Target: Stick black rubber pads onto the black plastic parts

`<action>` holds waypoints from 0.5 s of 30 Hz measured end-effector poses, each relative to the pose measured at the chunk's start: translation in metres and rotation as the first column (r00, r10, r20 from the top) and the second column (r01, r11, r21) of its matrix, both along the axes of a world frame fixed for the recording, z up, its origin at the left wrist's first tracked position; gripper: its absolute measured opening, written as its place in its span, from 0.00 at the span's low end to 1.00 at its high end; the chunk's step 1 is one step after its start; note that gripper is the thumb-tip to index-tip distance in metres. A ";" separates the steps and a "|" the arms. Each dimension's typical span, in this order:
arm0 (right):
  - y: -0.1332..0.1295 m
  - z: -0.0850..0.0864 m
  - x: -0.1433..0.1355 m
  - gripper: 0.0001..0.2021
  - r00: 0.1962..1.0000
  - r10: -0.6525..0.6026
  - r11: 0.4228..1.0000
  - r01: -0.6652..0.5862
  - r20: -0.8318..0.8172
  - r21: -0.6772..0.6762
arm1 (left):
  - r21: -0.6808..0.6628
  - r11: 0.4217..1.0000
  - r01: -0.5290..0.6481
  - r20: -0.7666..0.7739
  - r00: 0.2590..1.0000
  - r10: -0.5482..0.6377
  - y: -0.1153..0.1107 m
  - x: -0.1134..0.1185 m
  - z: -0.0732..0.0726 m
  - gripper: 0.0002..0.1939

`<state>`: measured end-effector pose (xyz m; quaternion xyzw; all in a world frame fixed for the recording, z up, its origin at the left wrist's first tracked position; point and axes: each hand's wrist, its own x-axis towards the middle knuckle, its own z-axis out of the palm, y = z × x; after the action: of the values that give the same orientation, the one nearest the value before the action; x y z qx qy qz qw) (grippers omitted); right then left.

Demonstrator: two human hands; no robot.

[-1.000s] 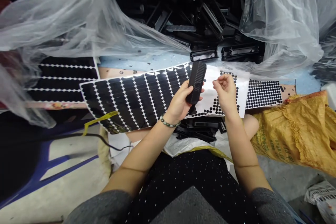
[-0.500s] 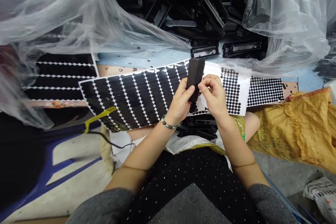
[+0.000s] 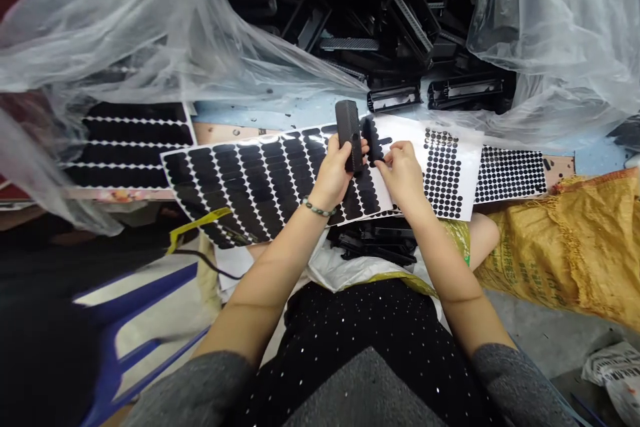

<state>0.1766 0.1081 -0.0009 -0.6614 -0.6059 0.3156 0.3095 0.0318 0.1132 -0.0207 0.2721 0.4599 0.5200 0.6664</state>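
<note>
Case (image 3: 348,130) is gripped in the left hand (image 3: 334,173), near the sheet (image 3: 270,180)'s upper right corner. The right hand (image 3: 404,177) has left it for the sheet's right edge, so they work apart; whether it pinches anything, I cannot tell.

The black casing (image 3: 349,137) hides part of your left hand (image 3: 333,177). Whether your right hand (image 3: 404,179) pinches anything is too small to tell. The top edge crops the parts pile (image 3: 350,44); lettering on the yellow sack (image 3: 560,247) is illegible.
</note>
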 end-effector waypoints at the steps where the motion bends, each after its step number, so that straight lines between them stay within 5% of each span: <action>1: -0.003 0.001 -0.001 0.09 0.999 0.044 0.998 -0.044 -0.006 0.038 | -0.020 1.000 -0.002 0.012 1.000 0.003 0.002 0.001 -0.003 0.14; 5: -0.016 0.012 0.003 0.08 0.973 0.061 0.986 -0.025 -0.222 0.163 | 0.026 1.000 0.011 0.128 0.992 -0.015 -0.003 0.000 0.003 0.19; 9: -0.020 0.029 0.010 0.14 0.891 0.000 0.993 0.054 -0.455 0.105 | 0.137 0.990 0.031 0.161 0.986 -0.053 -0.020 -0.005 0.025 0.27; 15: -0.025 0.047 0.001 0.13 0.859 0.042 0.991 0.028 -0.510 0.130 | 0.182 0.983 0.034 0.140 0.988 -0.060 -0.035 -0.002 0.043 0.27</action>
<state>0.1778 0.0827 0.0457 -0.5296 -0.5240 0.4399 0.5014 0.0303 0.0785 0.0222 0.3031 0.3551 0.5615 0.6832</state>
